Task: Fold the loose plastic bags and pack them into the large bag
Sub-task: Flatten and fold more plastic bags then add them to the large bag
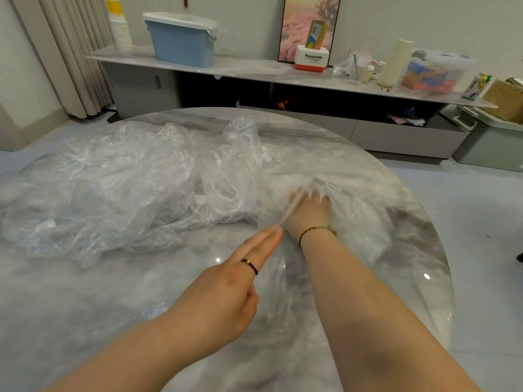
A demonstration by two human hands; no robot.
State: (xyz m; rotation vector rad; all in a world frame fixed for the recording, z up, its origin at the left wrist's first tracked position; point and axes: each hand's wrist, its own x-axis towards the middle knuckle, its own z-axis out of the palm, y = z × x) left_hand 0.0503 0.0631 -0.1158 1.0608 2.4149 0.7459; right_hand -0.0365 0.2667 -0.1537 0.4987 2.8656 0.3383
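A heap of crumpled clear plastic bags (pixel 119 188) covers the left and middle of the round marble table (pixel 85 306). To its right lies a larger clear bag (pixel 359 219) with its mouth facing me. My right hand (pixel 308 210) is pushed into that mouth up to the wrist, and its fingers are hidden by the film. My left hand (pixel 235 281) reaches forward with two straight fingers at the stretched edge of the bag's opening; its other fingers are curled under.
Behind the table runs a long low cabinet (pixel 254 72) with a blue lidded bin (pixel 181 41), stacked cups (pixel 120 26), a Panasonic box (pixel 311 59), a white roll (pixel 394 63) and a clear storage box (pixel 435 72). The table edge curves away on the right.
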